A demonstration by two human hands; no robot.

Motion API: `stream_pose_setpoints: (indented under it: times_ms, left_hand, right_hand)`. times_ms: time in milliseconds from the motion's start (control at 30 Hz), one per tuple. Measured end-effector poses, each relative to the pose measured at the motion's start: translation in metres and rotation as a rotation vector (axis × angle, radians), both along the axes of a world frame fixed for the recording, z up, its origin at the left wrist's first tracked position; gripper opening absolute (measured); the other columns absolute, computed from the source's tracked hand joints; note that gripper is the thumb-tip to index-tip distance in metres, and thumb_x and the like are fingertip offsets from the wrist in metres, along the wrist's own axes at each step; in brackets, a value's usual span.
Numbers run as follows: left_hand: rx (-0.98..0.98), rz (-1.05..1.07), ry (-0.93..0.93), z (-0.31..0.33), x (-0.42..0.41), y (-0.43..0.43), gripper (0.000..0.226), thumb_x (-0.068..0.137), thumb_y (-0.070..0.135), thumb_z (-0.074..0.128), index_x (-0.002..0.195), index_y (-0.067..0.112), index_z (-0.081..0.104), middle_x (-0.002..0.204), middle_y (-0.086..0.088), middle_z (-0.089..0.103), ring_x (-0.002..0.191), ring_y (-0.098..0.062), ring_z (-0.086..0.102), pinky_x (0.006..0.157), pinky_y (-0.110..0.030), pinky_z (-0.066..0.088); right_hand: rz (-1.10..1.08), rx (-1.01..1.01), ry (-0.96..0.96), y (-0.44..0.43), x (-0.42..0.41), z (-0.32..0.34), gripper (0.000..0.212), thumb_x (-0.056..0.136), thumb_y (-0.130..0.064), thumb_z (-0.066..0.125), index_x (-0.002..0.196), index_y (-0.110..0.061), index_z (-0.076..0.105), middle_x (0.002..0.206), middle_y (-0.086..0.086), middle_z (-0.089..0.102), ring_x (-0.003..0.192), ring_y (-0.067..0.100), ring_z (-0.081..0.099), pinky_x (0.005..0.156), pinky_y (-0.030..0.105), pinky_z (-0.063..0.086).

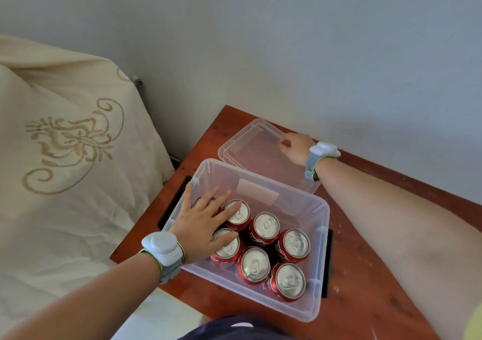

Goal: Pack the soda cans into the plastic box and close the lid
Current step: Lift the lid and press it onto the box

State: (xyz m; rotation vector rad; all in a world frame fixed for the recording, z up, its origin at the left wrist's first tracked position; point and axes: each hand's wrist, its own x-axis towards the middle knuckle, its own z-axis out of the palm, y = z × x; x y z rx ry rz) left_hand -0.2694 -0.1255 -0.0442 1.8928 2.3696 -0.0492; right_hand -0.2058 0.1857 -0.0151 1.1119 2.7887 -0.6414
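1. Step: packing looks done; seven cans [263, 245] stand upright in the box [319, 274], frame centre. Lid fetch under way.
2. Next: lift the lid [250, 146], upper centre behind the box, and seat it squarely.
3. Left hand [206, 222]: fingers spread flat, resting on can tops.
4. Right hand [296, 148]: fingers curled onto the lid's far edge.

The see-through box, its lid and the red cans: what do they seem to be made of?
The clear rectangular storage box looks like slightly frosted translucent plastic: the cans and table show through its walls. The matching clear lid, lying behind it under the right hand, seems the same plastic. The red soda cans look like painted metal, probably aluminium, with bare, shiny silver tops and pull tabs.
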Motion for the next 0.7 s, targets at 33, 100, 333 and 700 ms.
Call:
stream_pose_setpoints:
  times_ms: [33,100,333,700]
  left_hand:
    - [0.004,0.006,0.0,-0.001,0.0,0.0,0.059,0.09,0.066,0.02,0.141,0.039,0.029,0.147,0.001,0.042,0.137,-0.026,0.037,0.106,-0.064,0.0]
    - [0.005,0.036,-0.003,-0.001,0.001,0.0,0.059,0.09,0.065,0.021,0.142,0.037,0.029,0.146,0.0,0.044,0.136,-0.025,0.039,0.106,-0.063,0.003]
    - [-0.008,0.09,-0.004,-0.006,0.001,0.002,0.065,0.09,0.065,0.023,0.146,0.033,0.023,0.152,-0.002,0.034,0.141,-0.024,0.029,0.109,-0.062,-0.001]
    - [-0.013,0.072,0.043,-0.001,0.002,0.004,0.064,0.09,0.065,0.023,0.146,0.033,0.025,0.146,0.0,0.045,0.135,-0.025,0.041,0.108,-0.063,0.002]
  right_hand:
    - [-0.033,-0.009,-0.065,0.016,-0.005,-0.008,0.031,0.091,-0.034,0.048,0.11,-0.015,0.062,0.107,0.009,0.069,0.098,0.031,0.064,0.085,0.037,0.051]
    - [-0.082,-0.016,-0.183,0.04,-0.013,-0.023,0.052,0.086,-0.048,0.054,0.127,-0.015,0.053,0.122,0.011,0.063,0.108,0.033,0.06,0.09,0.038,0.049]
    - [-0.145,-0.028,-0.414,0.059,-0.028,-0.074,0.137,0.049,-0.078,0.071,0.151,-0.024,-0.004,0.158,0.019,0.011,0.143,0.039,0.022,0.115,0.052,0.024]
    - [-0.079,0.176,-0.269,0.051,-0.045,-0.016,0.103,0.057,-0.064,0.077,0.131,-0.006,0.035,0.127,0.022,0.048,0.115,0.039,0.049,0.089,0.044,0.045]
